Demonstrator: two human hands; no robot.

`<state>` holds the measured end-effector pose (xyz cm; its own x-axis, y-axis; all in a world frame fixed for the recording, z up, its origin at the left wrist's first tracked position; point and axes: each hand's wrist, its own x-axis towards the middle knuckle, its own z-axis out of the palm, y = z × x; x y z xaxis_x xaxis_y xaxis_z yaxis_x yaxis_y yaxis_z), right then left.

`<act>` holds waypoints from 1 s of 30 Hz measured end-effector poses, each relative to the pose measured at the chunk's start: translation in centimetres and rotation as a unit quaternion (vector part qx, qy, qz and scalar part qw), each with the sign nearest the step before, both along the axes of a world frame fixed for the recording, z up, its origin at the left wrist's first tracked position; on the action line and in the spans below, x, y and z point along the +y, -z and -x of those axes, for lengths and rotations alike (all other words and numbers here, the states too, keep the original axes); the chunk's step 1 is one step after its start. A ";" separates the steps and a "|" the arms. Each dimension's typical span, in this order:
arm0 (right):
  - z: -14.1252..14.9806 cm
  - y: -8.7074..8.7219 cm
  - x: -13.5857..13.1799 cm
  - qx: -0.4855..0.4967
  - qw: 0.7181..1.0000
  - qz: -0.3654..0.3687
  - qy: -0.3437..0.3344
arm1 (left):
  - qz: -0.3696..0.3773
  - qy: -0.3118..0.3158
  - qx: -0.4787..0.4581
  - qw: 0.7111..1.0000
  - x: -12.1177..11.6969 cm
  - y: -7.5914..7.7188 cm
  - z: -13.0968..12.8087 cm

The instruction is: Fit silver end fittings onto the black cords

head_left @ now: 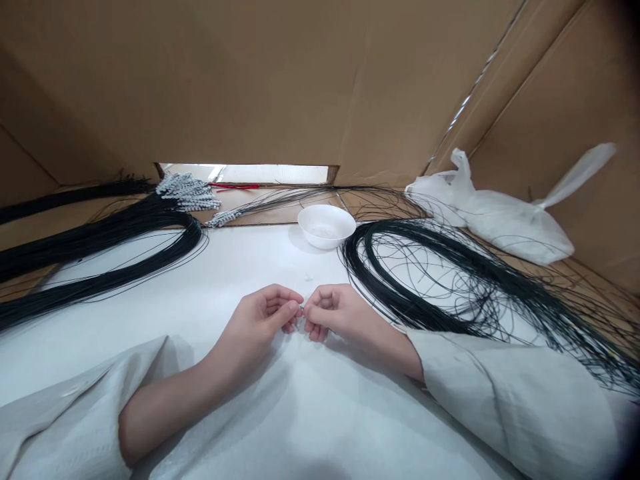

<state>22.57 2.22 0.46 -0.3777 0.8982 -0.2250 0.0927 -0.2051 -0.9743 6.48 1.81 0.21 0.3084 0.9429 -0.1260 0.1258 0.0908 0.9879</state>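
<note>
My left hand (270, 313) and my right hand (331, 309) meet at the middle of the white table surface (225, 267). On each, the thumb and fingers are pinched together. A tiny dark bit shows between the two sets of fingertips, too small to name. Just beyond the hands stands a white bowl (327, 228) with small pale pieces at its bottom. A looped bundle of thin black cords (400, 293) lies beside my right forearm.
More black cord bundles (90, 240) lie at the left, near a cluster of white beaded-looking strands (186, 192). A red strip (234, 187) is by the slot in the cardboard wall (250, 87). A knotted white plastic bag (510, 217) rests at the right.
</note>
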 end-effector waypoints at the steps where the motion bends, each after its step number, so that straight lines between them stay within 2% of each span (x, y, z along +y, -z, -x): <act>1: 0.0 0.0 0.0 0.001 1.000 -0.001 -0.001 | 0.000 0.000 0.004 1.000 0.0 0.0 0.0; 21: 0.0 -0.2 -0.1 0.006 1.000 -0.005 -0.011 | -0.011 0.009 0.029 0.999 -0.1 -0.6 -0.1; 30: -0.1 -0.1 -0.1 0.009 1.000 -0.004 -0.012 | -0.001 0.008 0.013 1.000 -0.1 -0.2 0.0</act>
